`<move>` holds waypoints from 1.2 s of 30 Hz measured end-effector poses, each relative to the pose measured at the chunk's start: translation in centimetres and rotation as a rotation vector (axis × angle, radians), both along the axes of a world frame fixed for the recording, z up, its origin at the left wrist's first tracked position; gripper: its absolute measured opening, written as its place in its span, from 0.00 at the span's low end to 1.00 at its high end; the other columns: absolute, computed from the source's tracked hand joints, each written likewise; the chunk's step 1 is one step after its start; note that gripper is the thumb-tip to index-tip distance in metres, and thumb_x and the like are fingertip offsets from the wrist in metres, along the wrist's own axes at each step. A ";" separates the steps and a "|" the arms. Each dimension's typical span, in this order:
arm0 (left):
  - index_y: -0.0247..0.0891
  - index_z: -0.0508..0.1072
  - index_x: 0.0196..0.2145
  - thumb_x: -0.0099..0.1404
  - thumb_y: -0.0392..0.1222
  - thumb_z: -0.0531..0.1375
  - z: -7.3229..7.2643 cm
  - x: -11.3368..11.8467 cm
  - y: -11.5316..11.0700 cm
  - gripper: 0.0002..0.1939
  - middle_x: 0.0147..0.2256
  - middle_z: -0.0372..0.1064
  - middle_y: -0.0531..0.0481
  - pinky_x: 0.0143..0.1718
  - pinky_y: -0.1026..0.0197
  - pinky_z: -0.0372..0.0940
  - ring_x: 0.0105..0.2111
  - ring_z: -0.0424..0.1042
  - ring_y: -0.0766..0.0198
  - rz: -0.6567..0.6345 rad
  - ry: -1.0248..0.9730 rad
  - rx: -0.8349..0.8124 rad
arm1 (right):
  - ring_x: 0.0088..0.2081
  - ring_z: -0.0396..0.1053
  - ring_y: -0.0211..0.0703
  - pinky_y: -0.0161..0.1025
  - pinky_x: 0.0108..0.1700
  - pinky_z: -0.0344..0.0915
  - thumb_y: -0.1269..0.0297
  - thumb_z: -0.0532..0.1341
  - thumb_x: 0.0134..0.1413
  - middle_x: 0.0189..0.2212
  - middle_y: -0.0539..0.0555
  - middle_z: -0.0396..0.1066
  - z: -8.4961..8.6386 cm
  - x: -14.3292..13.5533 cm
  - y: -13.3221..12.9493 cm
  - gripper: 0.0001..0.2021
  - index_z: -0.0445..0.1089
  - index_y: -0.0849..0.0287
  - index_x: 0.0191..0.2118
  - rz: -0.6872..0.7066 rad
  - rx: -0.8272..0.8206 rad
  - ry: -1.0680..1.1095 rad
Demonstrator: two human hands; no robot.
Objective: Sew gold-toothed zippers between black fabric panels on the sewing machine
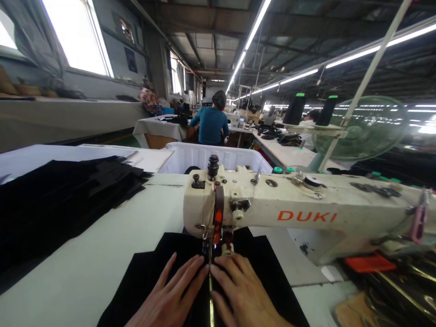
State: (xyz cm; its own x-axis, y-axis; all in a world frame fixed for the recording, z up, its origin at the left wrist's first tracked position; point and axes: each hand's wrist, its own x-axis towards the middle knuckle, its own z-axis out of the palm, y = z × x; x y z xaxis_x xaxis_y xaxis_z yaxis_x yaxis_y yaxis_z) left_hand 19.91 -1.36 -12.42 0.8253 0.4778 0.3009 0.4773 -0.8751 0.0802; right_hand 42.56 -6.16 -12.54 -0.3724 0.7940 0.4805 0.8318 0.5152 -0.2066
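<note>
A cream sewing machine (299, 213) marked DUKI stands across the table. Under its needle lies a black fabric piece (143, 277). My left hand (173, 295) rests flat on the fabric just left of the needle, fingers spread. My right hand (241, 290) lies flat on the fabric to the right of the needle, fingertips close to the presser foot (218, 247). Both hands press the cloth and grip nothing. A thin light seam line (211, 304) runs between them.
A stack of black fabric pieces (61, 200) lies on the table at left. A white bin (211, 156) stands behind the machine. A person in a teal top (211, 122) sits farther back. A green fan (371, 127) and thread cones (295, 109) stand at right.
</note>
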 end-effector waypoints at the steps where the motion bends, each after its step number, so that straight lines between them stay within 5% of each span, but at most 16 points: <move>1: 0.47 0.44 0.71 0.70 0.47 0.58 0.0 0.0 0.0 0.38 0.66 0.55 0.44 0.64 0.38 0.49 0.63 0.59 0.45 0.002 -0.002 0.002 | 0.53 0.69 0.53 0.52 0.56 0.69 0.63 0.60 0.62 0.53 0.56 0.72 0.0 0.0 0.1 0.18 0.68 0.59 0.57 0.010 0.014 -0.016; 4: 0.45 0.41 0.71 0.70 0.47 0.58 0.2 0.1 0.0 0.40 0.66 0.55 0.44 0.64 0.38 0.48 0.63 0.59 0.47 -0.020 -0.011 -0.002 | 0.52 0.71 0.54 0.57 0.58 0.67 0.62 0.59 0.64 0.52 0.57 0.73 -0.1 0.1 0.3 0.18 0.68 0.60 0.57 0.033 0.055 -0.060; 16: 0.43 0.44 0.71 0.69 0.43 0.59 1.1 0.3 0.0 0.39 0.66 0.54 0.44 0.65 0.38 0.49 0.64 0.57 0.48 -0.010 -0.019 -0.032 | 0.52 0.72 0.50 0.51 0.57 0.68 0.60 0.57 0.66 0.51 0.56 0.74 -0.3 0.4 0.6 0.17 0.68 0.59 0.57 0.050 0.110 -0.103; 22: 0.43 0.50 0.69 0.66 0.57 0.62 2.6 0.8 -0.8 0.42 0.65 0.55 0.42 0.65 0.36 0.46 0.64 0.56 0.44 0.045 0.001 -0.100 | 0.48 0.73 0.49 0.50 0.53 0.70 0.70 0.57 0.62 0.47 0.54 0.75 0.9 0.2 1.1 0.15 0.69 0.53 0.53 -0.044 -0.058 0.068; 26: 0.40 0.49 0.69 0.63 0.54 0.65 3.4 1.0 -1.0 0.45 0.66 0.54 0.38 0.64 0.33 0.46 0.64 0.55 0.44 0.040 0.020 -0.151 | 0.49 0.71 0.56 0.54 0.52 0.68 0.66 0.65 0.56 0.46 0.58 0.74 2.4 -0.4 3.4 0.10 0.73 0.55 0.45 -0.211 -0.163 0.199; 32: 0.39 0.46 0.70 0.64 0.49 0.64 3.5 0.8 -1.1 0.45 0.67 0.50 0.40 0.63 0.31 0.46 0.66 0.52 0.43 0.015 -0.014 -0.209 | 0.38 0.75 0.46 0.41 0.43 0.71 0.68 0.65 0.56 0.34 0.49 0.77 2.9 -1.0 5.9 0.02 0.74 0.55 0.33 -0.138 -0.300 0.150; 36: 0.39 0.47 0.70 0.65 0.49 0.62 3.2 0.7 -1.1 0.42 0.67 0.50 0.39 0.63 0.30 0.45 0.67 0.49 0.43 0.024 0.024 -0.234 | 0.42 0.73 0.51 0.47 0.47 0.69 0.69 0.60 0.60 0.37 0.53 0.76 2.4 1.3 6.3 0.05 0.74 0.55 0.36 -0.172 -0.212 0.082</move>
State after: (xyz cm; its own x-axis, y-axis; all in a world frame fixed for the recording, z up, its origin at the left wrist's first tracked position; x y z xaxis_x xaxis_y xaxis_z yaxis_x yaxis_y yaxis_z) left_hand 20.59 -2.48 -9.25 0.8184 0.5518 0.1602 0.5021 -0.8224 0.2676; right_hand 43.83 0.13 -10.16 -0.1906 0.9280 0.3202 0.8793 0.3064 -0.3647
